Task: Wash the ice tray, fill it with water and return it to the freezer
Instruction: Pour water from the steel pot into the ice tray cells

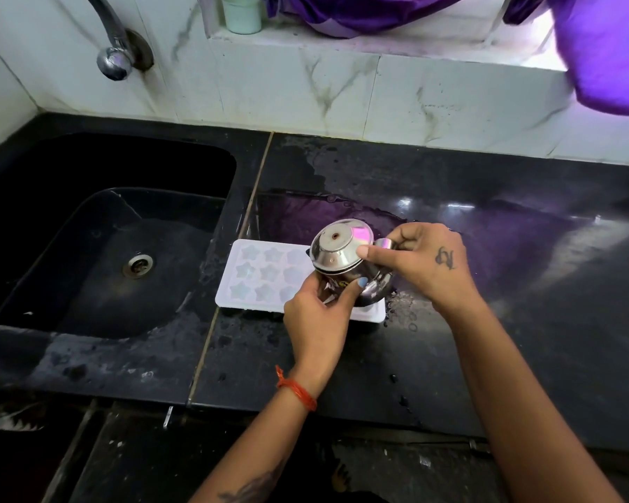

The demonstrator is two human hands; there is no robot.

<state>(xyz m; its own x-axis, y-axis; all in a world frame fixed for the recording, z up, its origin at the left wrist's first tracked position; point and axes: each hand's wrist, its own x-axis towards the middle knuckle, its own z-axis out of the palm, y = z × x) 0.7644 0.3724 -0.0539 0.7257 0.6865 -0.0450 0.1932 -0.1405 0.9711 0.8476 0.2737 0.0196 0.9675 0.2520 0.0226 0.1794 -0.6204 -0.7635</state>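
A white ice tray [260, 274] with star-shaped cells lies flat on the black counter, just right of the sink. Above its right half I hold a small steel kettle [342, 254] with a lid, tilted toward the tray. My left hand [315, 321] cups the kettle's underside from the front. My right hand [427, 261] grips its handle, thumb pressing on the lid. The tray's right cells are hidden behind the kettle and my left hand.
A black sink [102, 245] with a metal drain lies to the left, under a chrome tap [115, 61]. The black counter [505, 285] is wet around the tray. A pale cup [242, 12] stands on the ledge; purple cloth [607, 56] hangs at top right.
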